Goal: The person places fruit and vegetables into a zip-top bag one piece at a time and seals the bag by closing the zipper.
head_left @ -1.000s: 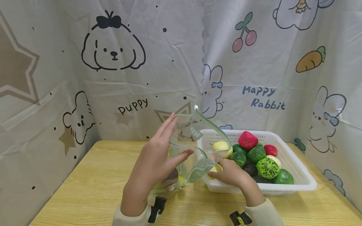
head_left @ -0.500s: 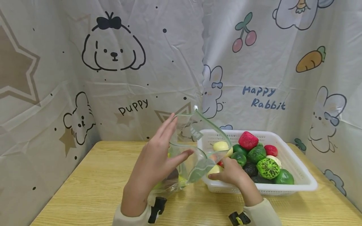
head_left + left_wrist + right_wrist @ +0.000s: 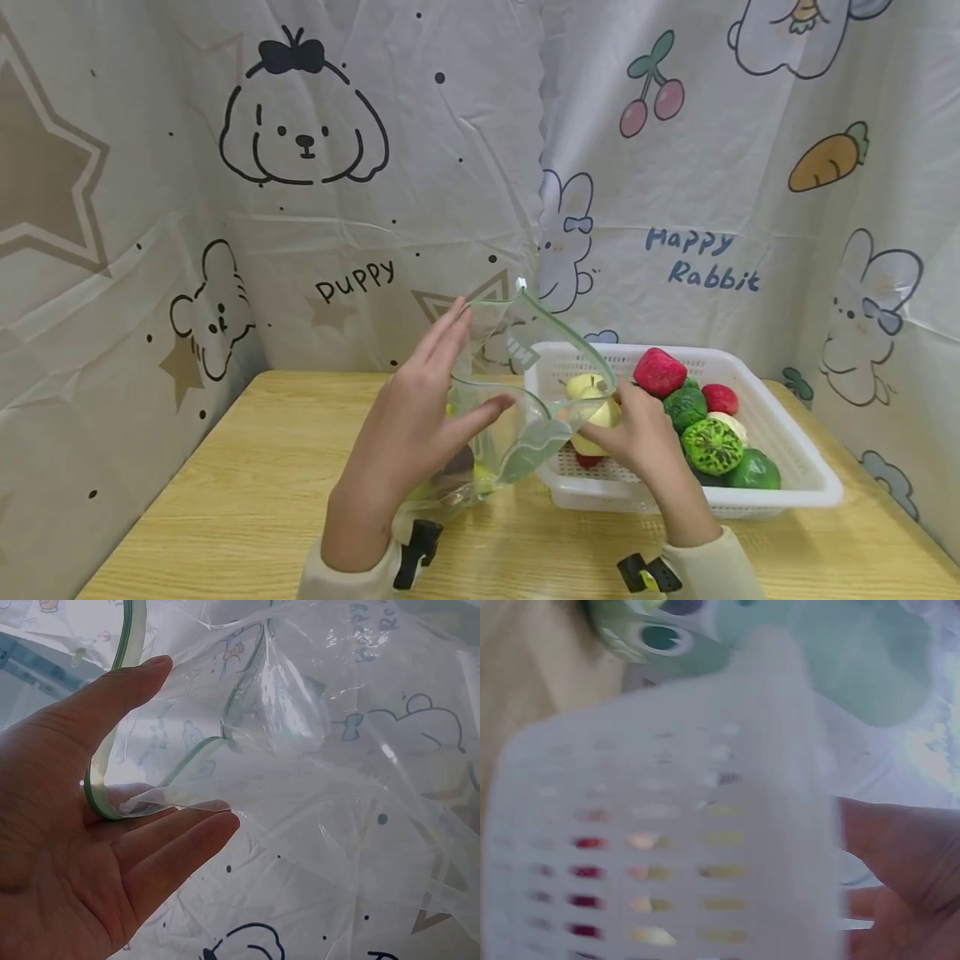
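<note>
A clear zip bag [image 3: 536,433] with a green rim stands with its mouth spread, some dark and yellow-green items [image 3: 453,471] low inside, seen through the plastic. My left hand [image 3: 408,429] supports it, thumb and fingers extended; in the left wrist view the green rim [image 3: 95,787] crosses between thumb and fingers. Inside the white basket [image 3: 813,492], my right hand [image 3: 647,433] grips a pale yellow fruit piece [image 3: 591,443], with a bit of red showing below it. Its fingertips are partly hidden. The basket wall [image 3: 780,795] hides much of that hand in the right wrist view.
Several green, red and yellow model fruits or vegetables lie in the basket, among them a red one [image 3: 660,372], a yellow one [image 3: 583,384] and a speckled green one [image 3: 712,447]. The wooden table [image 3: 225,500] meets a printed curtain [image 3: 337,225] behind.
My right hand has moved up and right within the basket, and the pale yellow piece has shifted with it. Bare basket floor shows where the piece lay. My left hand has kept still.
</note>
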Available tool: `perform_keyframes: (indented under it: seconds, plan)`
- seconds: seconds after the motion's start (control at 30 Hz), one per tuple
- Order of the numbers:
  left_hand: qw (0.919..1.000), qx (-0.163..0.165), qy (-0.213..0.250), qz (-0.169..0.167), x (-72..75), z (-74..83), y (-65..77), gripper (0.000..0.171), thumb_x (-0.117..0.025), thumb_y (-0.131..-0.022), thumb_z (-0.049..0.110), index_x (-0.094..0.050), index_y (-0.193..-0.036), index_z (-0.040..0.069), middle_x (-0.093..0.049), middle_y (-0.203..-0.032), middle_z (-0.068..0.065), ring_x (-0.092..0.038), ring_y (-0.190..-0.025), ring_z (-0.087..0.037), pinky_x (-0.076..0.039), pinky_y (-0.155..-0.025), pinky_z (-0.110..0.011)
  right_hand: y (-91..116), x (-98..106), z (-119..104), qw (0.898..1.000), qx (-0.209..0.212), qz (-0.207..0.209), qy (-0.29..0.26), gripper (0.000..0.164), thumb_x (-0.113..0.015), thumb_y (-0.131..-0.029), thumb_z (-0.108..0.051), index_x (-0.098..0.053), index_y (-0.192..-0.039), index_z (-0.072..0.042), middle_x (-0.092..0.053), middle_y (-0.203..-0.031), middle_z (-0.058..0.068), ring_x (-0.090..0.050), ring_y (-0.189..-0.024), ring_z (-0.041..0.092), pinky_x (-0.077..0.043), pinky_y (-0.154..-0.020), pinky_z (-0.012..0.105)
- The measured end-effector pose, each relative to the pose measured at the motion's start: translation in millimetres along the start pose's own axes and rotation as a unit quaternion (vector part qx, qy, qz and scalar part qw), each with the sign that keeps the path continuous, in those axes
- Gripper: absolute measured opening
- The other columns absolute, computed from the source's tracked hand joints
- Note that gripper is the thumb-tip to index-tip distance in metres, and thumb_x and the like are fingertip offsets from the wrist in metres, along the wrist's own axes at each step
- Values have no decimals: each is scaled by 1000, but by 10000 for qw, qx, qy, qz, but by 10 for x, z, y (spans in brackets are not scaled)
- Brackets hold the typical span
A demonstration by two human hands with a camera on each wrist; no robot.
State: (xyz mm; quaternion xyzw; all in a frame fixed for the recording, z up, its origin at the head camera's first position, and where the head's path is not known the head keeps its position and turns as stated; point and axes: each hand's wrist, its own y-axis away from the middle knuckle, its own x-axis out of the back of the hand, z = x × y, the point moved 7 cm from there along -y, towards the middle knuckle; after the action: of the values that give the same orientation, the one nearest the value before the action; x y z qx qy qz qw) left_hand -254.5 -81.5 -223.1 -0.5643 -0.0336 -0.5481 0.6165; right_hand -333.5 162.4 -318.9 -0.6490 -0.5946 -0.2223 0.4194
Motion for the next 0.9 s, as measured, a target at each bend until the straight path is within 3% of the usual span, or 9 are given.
perform_keyframes:
  seconds: [0.1,0.23,0.33,0.47,0.63,0.9]
  plan:
    - [10000,55,-22,-51,-2,-2,3,94,-78,-87,48,-35,-157,4,-28,-166,-7,-52,-135,-35,-50,-104,-47,-3,203,-51,9990,63,444,-76,56,-83,-81,-21,-60,-126,2,-67,-116,24,-62,-99,39,-52,-82,53]
    - [9999,87,-1,-80,-16,11,1,94,-79,-87,47,-35,-157,5,-29,-166,-6,-57,-130,-36,-55,-98,-46,54,506,-108,9913,117,1280,-266,62,-83,-83,-19,-54,-135,2,-62,-125,27,-61,-103,42,-49,-83,50]
    - [9999,77,-18,-75,-15,19,0,93,-80,-87,46,-35,-157,5,-30,-165,-7,-59,-127,-36,-57,-94,-45,137,707,-169,9781,245,1981,-593,66,-84,-85,-20,-53,-138,3,-60,-129,26,-63,-104,43,-56,-82,48]
    - [9999,59,-64,-85,-16,25,-5,93,-78,-87,48,-35,-157,4,-30,-166,-7,-59,-127,-36,-57,-95,-44,254,916,-240,9572,391,2611,-1187,70,-86,-84,-19,-51,-142,1,-55,-139,20,-63,-119,42,-59,-86,35]
    - [9999,39,-44,-109,-37,34,-12,94,-78,-87,48,-34,-158,5,-29,-166,-7,-59,-128,-36,-55,-97,-44,372,1057,-344,9323,764,2970,-1916,76,-84,-84,-9,-45,-148,-3,-51,-144,10,-59,-129,34,-51,-87,15]
    - [10000,-15,-65,-44,-66,42,-9,94,-79,-86,47,-36,-157,5,-31,-165,-6,-57,-130,-34,-54,-100,-45,481,997,-636,9123,1979,3004,-1959,75,-86,-77,3,-52,-144,-4,-54,-138,11,-62,-124,32,-51,-86,12]
